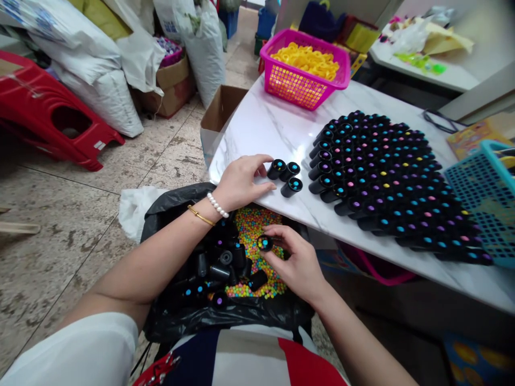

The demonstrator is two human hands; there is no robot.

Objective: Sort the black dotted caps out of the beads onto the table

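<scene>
At the table's near edge my left hand (241, 179) has its thumb and fingers spread apart, close beside a small black plastic cup (276, 169); whether a fingertip touches it I cannot tell. Two more black cups (292, 186) stand right by it, with blue dots inside. My right hand (295, 262) pinches another black cup (264, 243) between thumb and fingers, its opening facing up, with a blue dot and yellow bits inside. Below it, a black-bag-lined container (173, 209) holds many tiny coloured beads (257, 225) and a heap of loose black cups (219, 272).
Many black cups (374, 171) stand packed together on the white marbled table (261, 128). Behind them is a pink basket (309, 88) of yellow rings; a teal basket (478, 182) stands at right. A red stool (52, 112) and white sacks (96, 80) occupy the floor at left.
</scene>
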